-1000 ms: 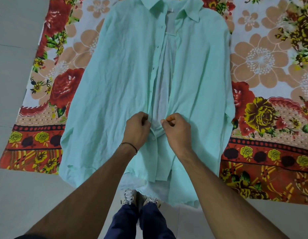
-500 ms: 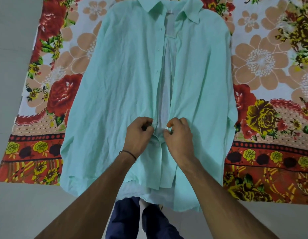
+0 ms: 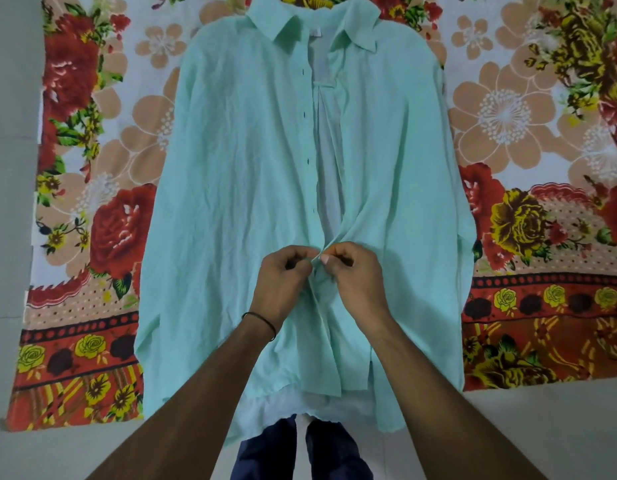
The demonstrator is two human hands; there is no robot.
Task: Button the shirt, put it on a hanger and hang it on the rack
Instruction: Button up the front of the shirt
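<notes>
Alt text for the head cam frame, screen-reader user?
The left hand and right hand pinch the two front edges of a wrinkled mint-green collared shirt together low on the placket. The shirt lies flat on a red-and-peach floral cloth over a pale floor, its front open above the hands.

- Looks like a home to me, a plain living room.
- A bright floral bedsheet lies spread flat on the floor.
- Pale floor tiles show at the left and near edges.
</notes>
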